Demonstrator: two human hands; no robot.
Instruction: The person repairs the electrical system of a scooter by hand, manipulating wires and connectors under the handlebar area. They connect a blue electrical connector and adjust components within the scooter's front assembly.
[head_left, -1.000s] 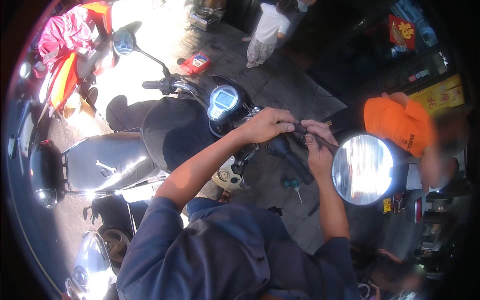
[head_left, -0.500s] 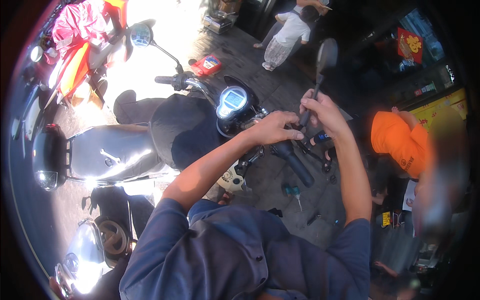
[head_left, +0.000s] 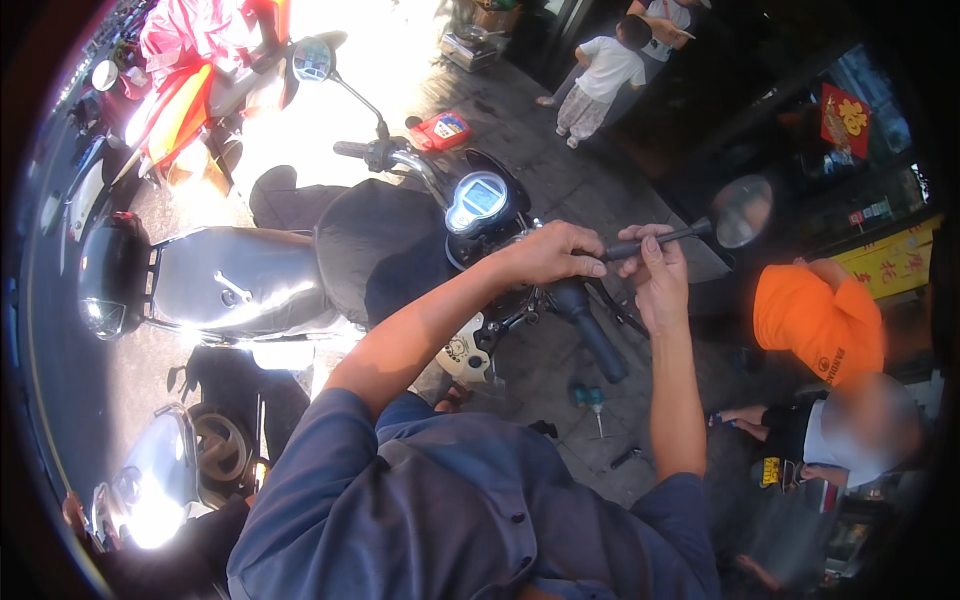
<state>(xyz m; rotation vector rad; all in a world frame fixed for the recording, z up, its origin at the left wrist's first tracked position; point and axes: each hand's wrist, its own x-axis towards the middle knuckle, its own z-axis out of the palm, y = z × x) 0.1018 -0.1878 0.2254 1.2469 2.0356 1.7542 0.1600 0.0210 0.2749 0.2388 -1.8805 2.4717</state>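
My right hand [head_left: 657, 277] pinches the black stem of a round rearview mirror [head_left: 745, 212], which points out to the right. Against the stem's thick lower end, my left hand [head_left: 553, 252] is closed, thumb and fingertips together; what lies inside its grip is partly hidden. Both hands are over the right side of the scooter's handlebar, with the black rubber grip [head_left: 597, 342] just below them. The scooter's round dashboard [head_left: 478, 200] is lit, left of my left hand. A second mirror [head_left: 314, 61] stands on the far end of the handlebar.
The scooter's black seat [head_left: 238, 280] stretches left. On the ground lie a teal-handled tool [head_left: 589, 397], a small black tool [head_left: 627, 458] and a red container [head_left: 440, 131]. A person in orange [head_left: 815, 315] is at the right; people stand at the back. Another scooter [head_left: 160, 470] stands lower left.
The mirror has swung from pointing away from me to pointing right, my right hand turning with it. My left hand stays by the stem's base. The whole view has shifted slightly.
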